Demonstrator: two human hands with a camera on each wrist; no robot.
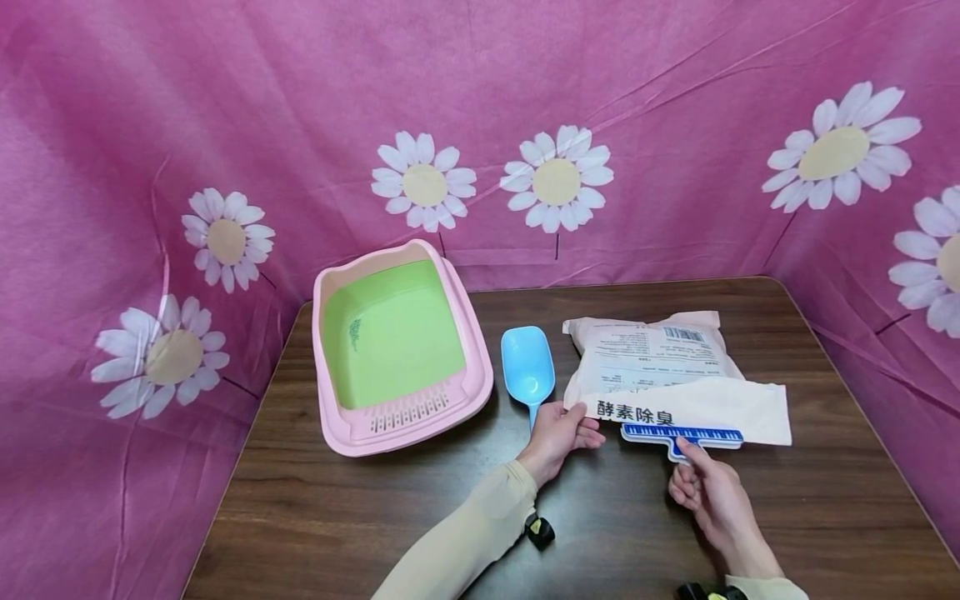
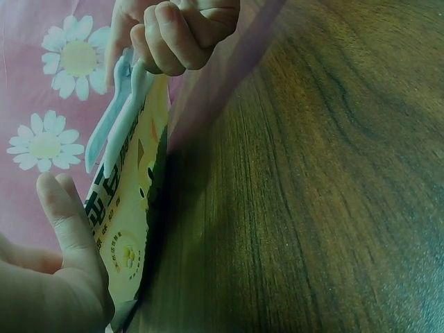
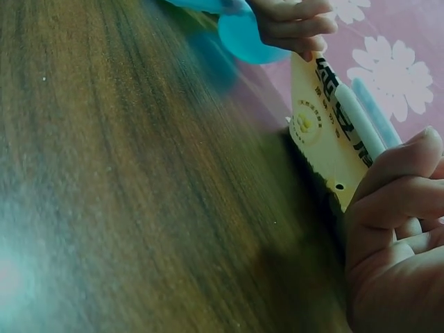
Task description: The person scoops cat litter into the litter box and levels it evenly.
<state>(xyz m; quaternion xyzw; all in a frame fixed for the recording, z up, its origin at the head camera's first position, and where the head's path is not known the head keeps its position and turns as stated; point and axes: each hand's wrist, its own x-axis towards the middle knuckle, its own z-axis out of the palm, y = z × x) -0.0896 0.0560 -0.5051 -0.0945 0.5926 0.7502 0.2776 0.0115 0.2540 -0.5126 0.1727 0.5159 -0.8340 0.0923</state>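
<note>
A pale pink printed bag (image 1: 652, 350) lies on the table at right, its near end folded over into a flap with black characters. My left hand (image 1: 555, 442) pinches the left corner of that flap, thumb on top. My right hand (image 1: 716, 496) grips the handle of a blue-and-white bag clip (image 1: 712, 437) at the flap's near edge. In the left wrist view the two bars of the clip (image 2: 114, 121) stand spread apart by the bag (image 2: 128, 243). The right wrist view shows the clip's bars (image 3: 361, 121) along the printed edge; how far they overlap it is hard to tell.
Left of the bag lies a light blue scoop (image 1: 528, 362), its handle running under my left hand. A pink litter box (image 1: 480, 375) with a green inside stands farther left. Pink flowered cloth (image 1: 480, 67) hangs behind and beside the wooden table (image 1: 337, 517).
</note>
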